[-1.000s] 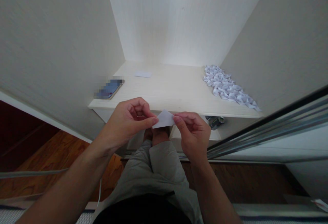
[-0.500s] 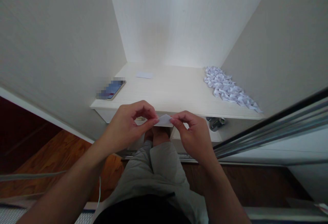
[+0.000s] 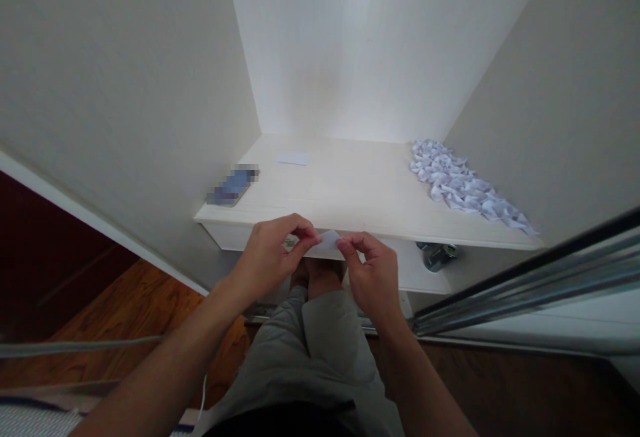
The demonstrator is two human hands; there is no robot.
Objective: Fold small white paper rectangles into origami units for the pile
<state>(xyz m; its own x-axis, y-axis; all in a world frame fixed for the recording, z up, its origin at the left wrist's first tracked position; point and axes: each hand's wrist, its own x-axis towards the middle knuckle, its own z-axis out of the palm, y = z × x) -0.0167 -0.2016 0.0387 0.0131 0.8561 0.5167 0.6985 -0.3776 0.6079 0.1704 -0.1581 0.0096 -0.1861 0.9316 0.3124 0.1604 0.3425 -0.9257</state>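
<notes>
A small folded piece of white paper is stretched between my two hands, just in front of the shelf's front edge. My left hand pinches its left end between thumb and forefinger. At the right end, the thumb and forefinger of my right hand close on it in the same way. On the white shelf beyond lies a flat white paper strip. Many small folded white papers are heaped along the shelf's right side.
A phone, partly blurred out, rests at the shelf's left front corner. Dark cans stand in the lower compartment at the right. Side panels wall in the shelf, and a metal-edged sliding door frame runs along the right.
The view has shifted slightly, so the shelf and its contents appear a little lower and further right. Both hands keep their pinch on the paper, which looks slightly more tilted.
</notes>
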